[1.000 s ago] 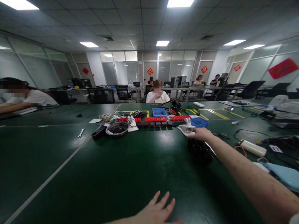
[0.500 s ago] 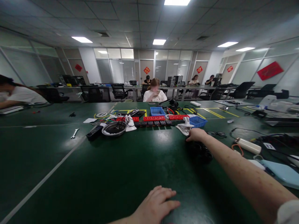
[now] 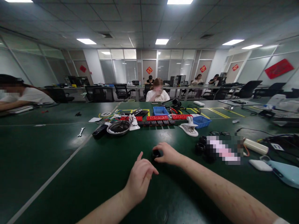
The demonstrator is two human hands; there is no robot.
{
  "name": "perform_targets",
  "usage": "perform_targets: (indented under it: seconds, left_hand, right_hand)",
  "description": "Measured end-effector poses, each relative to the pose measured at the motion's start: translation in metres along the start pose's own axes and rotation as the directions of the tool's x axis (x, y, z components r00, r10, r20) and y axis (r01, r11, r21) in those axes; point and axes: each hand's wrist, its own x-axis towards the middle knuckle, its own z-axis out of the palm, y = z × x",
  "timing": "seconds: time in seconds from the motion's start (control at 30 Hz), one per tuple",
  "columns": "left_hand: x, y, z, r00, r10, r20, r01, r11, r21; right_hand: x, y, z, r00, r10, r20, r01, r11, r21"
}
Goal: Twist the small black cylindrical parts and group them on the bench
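Observation:
My right hand [image 3: 168, 153] is closed around a small black round object [image 3: 156, 154], gripping it by the sides on the green table [image 3: 112, 174]. What kind of object it is cannot be made out. Just left and nearer to me hovers my left hand [image 3: 141, 177], fingers apart and nothing in it. More black rounded objects [image 3: 200, 148] lie clustered to the right, by my right forearm. Beyond the hands sits a white clip-like stand [image 3: 189, 128].
Farther back are red power strips [image 3: 157, 117], two blue trays [image 3: 202, 122], a round dark pan-like dish [image 3: 118, 128] and a wrench [image 3: 81, 132]. Rightward lie glasses [image 3: 219, 133], a cream cylinder [image 3: 255, 146] and a light-blue case [image 3: 286, 172]. A person [image 3: 158, 93] sits opposite.
My right hand has come back leftward from the black cluster with a small black round object. My left hand has lifted and moved forward beside it. The view has shifted slightly.

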Motion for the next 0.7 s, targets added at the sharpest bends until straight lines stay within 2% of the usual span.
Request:
perform_targets:
  seconds: [0.03,0.1,0.2,0.3,0.4,0.47,0.5,0.53,0.63,0.7]
  left_hand:
    - [0.003,-0.004,-0.005,1.000,-0.004,0.001,0.004,0.999,-0.032]
    - [0.008,-0.014,-0.012,0.994,-0.111,-0.003,0.110,0.987,-0.120]
    - [0.019,-0.031,-0.013,0.957,-0.280,-0.077,0.247,0.924,-0.293]
    - [0.036,-0.051,-0.004,0.918,-0.358,-0.168,0.285,0.894,-0.345]
    - [0.050,-0.071,0.011,0.865,-0.446,-0.230,0.365,0.874,-0.321]
    - [0.053,-0.081,0.019,0.834,-0.512,-0.205,0.416,0.829,-0.375]
    - [0.053,-0.085,0.021,0.839,-0.517,-0.173,0.422,0.817,-0.394]
    - [0.052,-0.087,0.023,0.863,-0.487,-0.138,0.401,0.824,-0.401]
    - [0.048,-0.087,0.020,0.968,-0.253,-0.003,0.241,0.926,-0.290]
    - [0.045,-0.083,0.015,0.982,-0.125,0.142,0.149,0.973,-0.176]
  right_hand:
    - [-0.006,-0.003,0.003,0.999,-0.048,-0.014,0.049,0.995,0.084]
    - [-0.017,-0.002,0.007,0.996,-0.080,-0.028,0.085,0.959,0.271]
    - [-0.024,0.012,0.012,0.999,-0.006,-0.033,0.021,0.888,0.460]
    - [-0.023,0.026,0.019,0.977,0.136,-0.165,-0.048,0.891,0.452]
    - [-0.021,0.032,0.027,0.911,0.278,-0.305,-0.130,0.895,0.427]
    - [-0.020,0.032,0.031,0.886,0.319,-0.336,-0.141,0.877,0.459]
    - [-0.021,0.032,0.033,0.879,0.329,-0.344,-0.123,0.855,0.504]
    - [-0.022,0.032,0.034,0.880,0.323,-0.348,-0.090,0.832,0.547]
    - [-0.026,0.029,0.035,0.922,0.232,-0.311,0.007,0.793,0.610]
    - [-0.029,0.028,0.035,0.944,0.129,-0.303,0.074,0.813,0.577]
